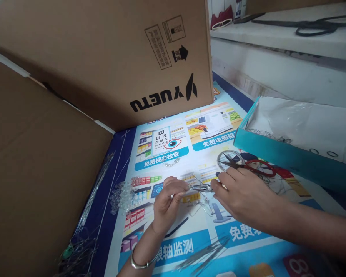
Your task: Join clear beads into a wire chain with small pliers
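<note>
My right hand point(239, 192) is closed around a pair of small pliers point(202, 187), whose metal jaws point left. Just in front of the jaw tips, my left hand point(171, 200) pinches a thin wire point(201, 207) that loops down below the pliers; the exact spot it grips is hidden by the fingers. Beyond my right hand lie scissors with red handles point(261, 168) and a round, ring-shaped item point(230, 158) under their blades. A pile of see-through beads point(122, 195) is left of my left hand. A curved string of beads point(172, 162) rests farther back.
A large cardboard box point(103, 57) stands across the back and left. At right is a teal box point(282, 154) with wires and a plastic bag inside. Wire strands point(203, 256) lie in front, more point(95, 192) at left. Big black scissors point(305, 25) lie on a ledge.
</note>
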The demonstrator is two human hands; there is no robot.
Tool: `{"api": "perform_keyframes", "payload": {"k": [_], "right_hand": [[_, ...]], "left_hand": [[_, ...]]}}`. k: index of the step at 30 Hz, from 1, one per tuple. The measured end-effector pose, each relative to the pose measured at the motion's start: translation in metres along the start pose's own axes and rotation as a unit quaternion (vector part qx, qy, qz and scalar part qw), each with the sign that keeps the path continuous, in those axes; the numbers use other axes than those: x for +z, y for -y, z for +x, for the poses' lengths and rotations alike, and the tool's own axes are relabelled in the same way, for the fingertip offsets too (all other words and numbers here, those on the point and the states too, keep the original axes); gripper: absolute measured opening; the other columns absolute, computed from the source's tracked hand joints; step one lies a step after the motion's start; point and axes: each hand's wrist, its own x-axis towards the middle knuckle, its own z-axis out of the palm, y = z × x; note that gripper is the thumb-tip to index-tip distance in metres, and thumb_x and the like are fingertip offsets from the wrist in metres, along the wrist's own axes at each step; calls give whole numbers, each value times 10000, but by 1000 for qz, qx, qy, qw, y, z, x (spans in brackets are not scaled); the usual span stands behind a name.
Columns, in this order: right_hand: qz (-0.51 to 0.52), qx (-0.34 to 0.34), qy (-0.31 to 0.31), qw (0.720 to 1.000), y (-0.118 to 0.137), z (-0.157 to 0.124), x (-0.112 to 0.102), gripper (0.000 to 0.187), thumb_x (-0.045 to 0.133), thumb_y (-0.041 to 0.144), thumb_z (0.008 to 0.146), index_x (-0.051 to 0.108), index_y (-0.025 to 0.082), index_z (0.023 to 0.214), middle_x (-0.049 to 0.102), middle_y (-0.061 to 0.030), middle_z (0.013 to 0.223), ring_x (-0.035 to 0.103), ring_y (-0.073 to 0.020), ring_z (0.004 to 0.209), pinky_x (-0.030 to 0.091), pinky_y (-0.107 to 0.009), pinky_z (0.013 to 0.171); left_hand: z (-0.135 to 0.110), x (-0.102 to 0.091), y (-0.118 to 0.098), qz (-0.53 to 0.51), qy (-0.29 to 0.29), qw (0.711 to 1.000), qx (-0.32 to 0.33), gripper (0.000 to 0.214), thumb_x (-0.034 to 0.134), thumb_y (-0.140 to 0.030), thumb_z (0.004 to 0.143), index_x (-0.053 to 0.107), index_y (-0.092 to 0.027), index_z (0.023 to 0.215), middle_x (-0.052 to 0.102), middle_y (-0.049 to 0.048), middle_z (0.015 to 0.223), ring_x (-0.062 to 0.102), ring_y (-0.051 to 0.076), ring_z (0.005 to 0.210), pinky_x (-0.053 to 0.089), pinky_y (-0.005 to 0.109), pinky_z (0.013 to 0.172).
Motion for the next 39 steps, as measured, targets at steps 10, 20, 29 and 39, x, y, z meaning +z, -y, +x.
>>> {"api": "perform_keyframes", "payload": {"k": [10, 20, 29, 39], "right_hand": [[-1, -5, 4, 1000, 2, 1, 0, 198, 491, 161, 812, 553, 147, 1000, 536, -78, 821, 448, -218, 738, 237, -335, 603], [4, -5, 14, 1000, 2, 1, 2, 206, 498, 166, 809, 554, 151, 1007, 538, -69, 812, 460, -219, 728, 235, -324, 581], [27, -4, 17, 999, 1, 0, 3, 169, 499, 208, 827, 554, 169, 982, 544, -68, 814, 453, -207, 725, 221, -313, 578], [66, -9, 43, 997, -2, 1, 1, 117, 499, 244, 834, 560, 175, 905, 560, -67, 814, 464, -207, 723, 218, -310, 567]], "left_hand": [[-2, 1, -1, 8, 2, 1000, 16, 94, 530, -139, 830, 566, -209, 881, 656, 33, 840, 610, 186, 832, 390, 468, 907], [0, 3, -4, -19, 12, 1000, 18, 117, 517, -115, 825, 573, -192, 894, 637, 51, 839, 591, 193, 831, 443, 450, 833], [-1, 2, -3, -22, 26, 999, 26, 103, 507, -129, 835, 563, -195, 890, 632, 47, 831, 588, 191, 828, 428, 449, 834], [0, -2, -2, -19, 58, 997, 41, 111, 499, -127, 839, 555, -199, 900, 639, 48, 844, 593, 187, 834, 446, 425, 809]]}}
